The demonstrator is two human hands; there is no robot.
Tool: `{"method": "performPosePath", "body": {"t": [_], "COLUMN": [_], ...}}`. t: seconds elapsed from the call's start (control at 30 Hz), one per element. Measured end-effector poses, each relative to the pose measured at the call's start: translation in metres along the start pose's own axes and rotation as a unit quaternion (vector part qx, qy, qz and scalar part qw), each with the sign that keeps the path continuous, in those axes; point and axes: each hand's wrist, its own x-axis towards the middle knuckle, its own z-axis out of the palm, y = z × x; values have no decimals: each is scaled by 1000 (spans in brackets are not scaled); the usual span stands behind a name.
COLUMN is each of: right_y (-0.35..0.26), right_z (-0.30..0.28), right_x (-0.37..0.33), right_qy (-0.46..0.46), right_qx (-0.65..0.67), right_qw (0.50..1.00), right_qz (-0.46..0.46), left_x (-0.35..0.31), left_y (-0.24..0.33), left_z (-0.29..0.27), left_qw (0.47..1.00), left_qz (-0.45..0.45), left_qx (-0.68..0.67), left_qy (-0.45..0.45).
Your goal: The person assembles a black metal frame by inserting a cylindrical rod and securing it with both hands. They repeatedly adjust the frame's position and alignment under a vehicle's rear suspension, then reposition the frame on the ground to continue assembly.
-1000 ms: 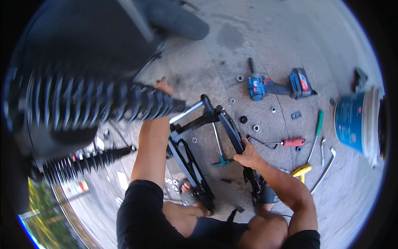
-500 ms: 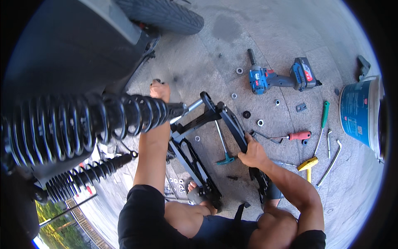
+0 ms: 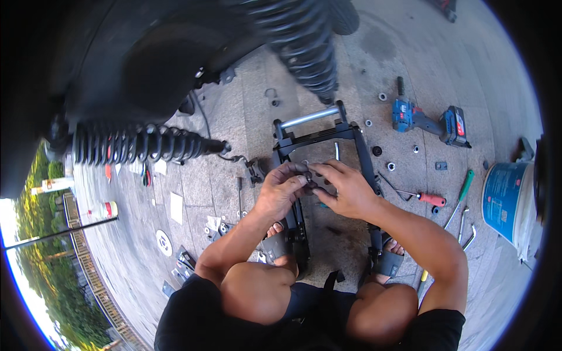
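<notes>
My left hand and my right hand meet over the middle of a black metal frame. Pinched between the fingertips of both is a small dark round part, mostly covered, so its kind does not show. The frame looks like a swingarm and stands between my legs, its two long arms running toward my feet. A silver tube spans its far end. Close beyond that end, a black coil-spring shock absorber hangs down; another shock absorber sticks out at the left.
At right lie a blue cordless impact wrench, a red-handled screwdriver, a green-handled screwdriver and several rings and nuts. A blue bucket stands at far right. A dark vehicle body overhangs the upper left. Small parts lie by my left foot.
My left hand has come back from the floor beyond the frame to its middle. My right hand has let go of the frame's arm and joined it. The view has shifted.
</notes>
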Motion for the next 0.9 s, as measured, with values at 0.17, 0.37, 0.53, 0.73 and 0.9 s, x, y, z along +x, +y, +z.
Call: {"method": "performPosePath", "body": {"t": [0.17, 0.37, 0.53, 0.73, 0.9], "right_y": [-28, -41, -23, -18, -15], "right_z": [29, 47, 42, 69, 80], "right_x": [52, 124, 243, 316, 326], "right_qy": [-51, -34, 93, 160, 126], "right_qx": [-31, 5, -24, 26, 58], "right_qw": [998, 998, 992, 980, 986], "right_qz": [-4, 56, 79, 117, 92], "left_x": [-14, -59, 6, 92, 114], "left_y": [8, 55, 138, 196, 217], "left_z": [-31, -108, -189, -197, -184], "left_qw": [993, 988, 942, 931, 921], "left_qz": [79, 96, 282, 357, 351], "left_qx": [-88, 45, -65, -53, -90], "left_qy": [26, 113, 170, 58, 145]}}
